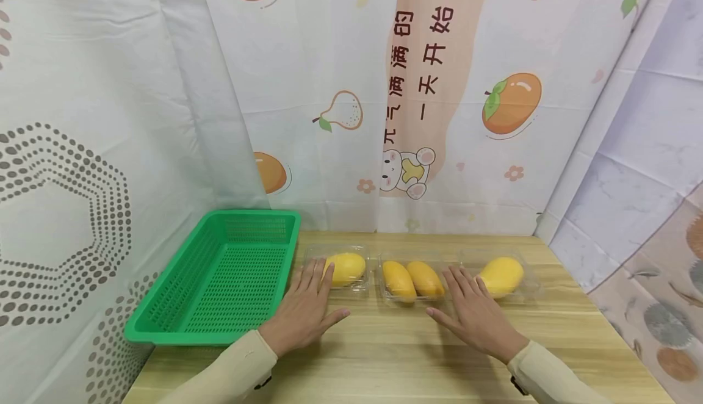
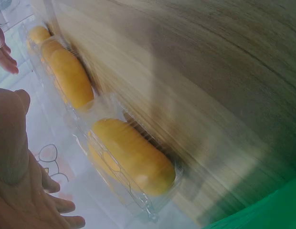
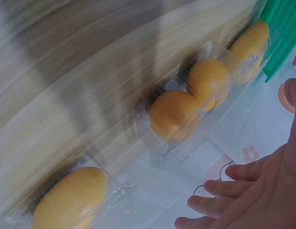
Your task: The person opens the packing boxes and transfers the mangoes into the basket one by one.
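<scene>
Three clear plastic boxes stand in a row on the table. The left box (image 1: pixel 357 289) holds one yellow mango (image 1: pixel 347 269), the middle box (image 1: pixel 384 256) two mangoes (image 1: pixel 423 279), and the right box (image 1: pixel 528 282) one mango (image 1: pixel 502 276). My left hand (image 1: pixel 304 306), palm down with straight fingers, hovers in front of the left box and overlaps its edge in the head view. My right hand (image 1: pixel 476 313) is spread likewise between the middle and right boxes. Both wrist views show the fingers apart from the boxes, holding nothing.
A green plastic basket (image 1: pixel 293 242) with perforated sides stands on the left of the wooden table (image 1: pixel 379 355), close to my left hand. Behind the table hangs a printed curtain (image 1: pixel 329 56). More cloth (image 1: pixel 631 166) hangs along the right side.
</scene>
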Tool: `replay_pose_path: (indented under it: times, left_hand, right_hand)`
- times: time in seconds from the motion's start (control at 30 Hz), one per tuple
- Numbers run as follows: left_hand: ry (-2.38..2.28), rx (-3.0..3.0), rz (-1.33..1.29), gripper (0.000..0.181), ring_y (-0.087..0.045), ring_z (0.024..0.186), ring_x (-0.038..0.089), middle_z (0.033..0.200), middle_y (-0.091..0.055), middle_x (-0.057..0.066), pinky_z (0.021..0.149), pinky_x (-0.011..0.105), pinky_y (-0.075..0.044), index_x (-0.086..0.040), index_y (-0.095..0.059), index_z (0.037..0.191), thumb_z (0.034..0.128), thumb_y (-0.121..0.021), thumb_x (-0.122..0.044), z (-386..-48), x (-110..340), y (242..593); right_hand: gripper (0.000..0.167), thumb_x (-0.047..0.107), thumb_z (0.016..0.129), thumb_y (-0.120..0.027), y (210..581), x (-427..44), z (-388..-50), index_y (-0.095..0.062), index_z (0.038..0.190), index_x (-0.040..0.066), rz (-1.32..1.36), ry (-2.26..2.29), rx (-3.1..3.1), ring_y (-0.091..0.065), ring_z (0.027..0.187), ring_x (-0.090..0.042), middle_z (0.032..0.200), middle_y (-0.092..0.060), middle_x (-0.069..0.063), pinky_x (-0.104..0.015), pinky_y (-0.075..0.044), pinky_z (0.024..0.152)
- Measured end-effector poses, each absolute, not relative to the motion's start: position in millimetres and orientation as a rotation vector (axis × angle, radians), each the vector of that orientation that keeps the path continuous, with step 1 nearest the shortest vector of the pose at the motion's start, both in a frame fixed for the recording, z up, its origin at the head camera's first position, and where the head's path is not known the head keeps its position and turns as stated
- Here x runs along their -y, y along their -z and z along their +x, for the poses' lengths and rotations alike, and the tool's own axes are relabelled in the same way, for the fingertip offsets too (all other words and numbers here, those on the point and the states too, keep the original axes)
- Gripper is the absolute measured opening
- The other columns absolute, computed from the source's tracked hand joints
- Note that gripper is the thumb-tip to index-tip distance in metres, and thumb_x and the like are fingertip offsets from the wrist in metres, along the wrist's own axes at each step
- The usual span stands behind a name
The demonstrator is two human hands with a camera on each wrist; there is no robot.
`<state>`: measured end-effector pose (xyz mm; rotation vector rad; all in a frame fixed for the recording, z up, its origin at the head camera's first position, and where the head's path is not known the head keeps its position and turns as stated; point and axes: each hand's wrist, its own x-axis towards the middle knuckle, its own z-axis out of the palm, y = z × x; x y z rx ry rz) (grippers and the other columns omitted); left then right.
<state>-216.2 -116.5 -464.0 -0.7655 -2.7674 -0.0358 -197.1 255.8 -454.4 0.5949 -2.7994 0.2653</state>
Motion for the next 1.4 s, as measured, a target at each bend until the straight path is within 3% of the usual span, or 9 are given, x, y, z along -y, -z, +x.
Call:
replay_pose_path:
  times: [0.33,0.53,0.77,1.03,1.17,1.4]
  left_hand:
    - [0.132,2.760,-0.806,0.090,-0.022,0.151,0.045,0.163,-0.024,0.029,0.118,0.061,-0.023,0.002,-0.027,0.160,0.1033,-0.034,-0.068,-216.5,110.8,463.1]
    - [0.254,2.712,-0.897,0.075,-0.034,0.146,0.042,0.158,-0.036,0.025,0.115,0.061,-0.029,-0.002,-0.033,0.158,0.1060,-0.048,-0.053,-215.5,101.7,462.8]
    - [0.395,2.550,-1.032,0.054,-0.050,0.131,0.029,0.142,-0.054,0.014,0.105,0.050,-0.040,-0.005,-0.050,0.147,0.1049,-0.060,-0.036,-213.8,89.2,463.7]
    - [0.690,2.549,-1.083,0.038,-0.062,0.112,0.016,0.129,-0.064,0.005,0.094,0.036,-0.052,-0.008,-0.060,0.136,0.1069,-0.056,-0.032,-214.8,69.1,459.1]
    - [0.850,2.573,-1.105,0.030,-0.062,0.100,0.008,0.121,-0.066,0.000,0.083,0.025,-0.053,-0.011,-0.064,0.129,0.1075,-0.055,-0.028,-217.5,57.0,462.3]
    - [0.958,2.533,-1.140,0.016,-0.059,0.089,0.001,0.102,-0.066,-0.007,0.077,0.019,-0.050,-0.013,-0.069,0.114,0.1050,-0.058,-0.019,-217.5,36.2,468.2]
  right_hand:
    - [0.081,0.055,0.102,-0.057,453.5,-260.9,-195.9,-0.037,0.154,-0.004,0.590,-0.306,2.785,-0.040,0.140,-0.051,0.153,-0.042,-0.029,-0.068,-0.030,0.111]
    - [0.065,0.042,0.102,-0.063,453.5,-266.6,-195.1,-0.049,0.144,-0.005,0.588,-0.350,2.700,-0.051,0.128,-0.047,0.140,-0.053,-0.026,-0.062,-0.041,0.104]
    - [0.055,0.034,0.099,-0.069,452.6,-271.0,-191.6,-0.053,0.139,0.000,0.578,-0.371,2.629,-0.057,0.117,-0.044,0.129,-0.062,-0.023,-0.059,-0.049,0.095]
    - [0.049,0.026,0.097,-0.073,450.5,-280.0,-189.4,-0.056,0.136,0.003,0.547,-0.371,2.593,-0.059,0.111,-0.042,0.125,-0.065,-0.020,-0.057,-0.052,0.087]
    - [0.048,0.023,0.096,-0.074,450.2,-284.2,-188.6,-0.056,0.136,0.004,0.542,-0.374,2.584,-0.060,0.107,-0.040,0.123,-0.066,-0.019,-0.055,-0.052,0.085]
    - [0.046,0.020,0.094,-0.075,453.4,-290.6,-186.9,-0.059,0.133,0.001,0.538,-0.357,2.570,-0.062,0.102,-0.036,0.119,-0.067,-0.018,-0.052,-0.054,0.082]
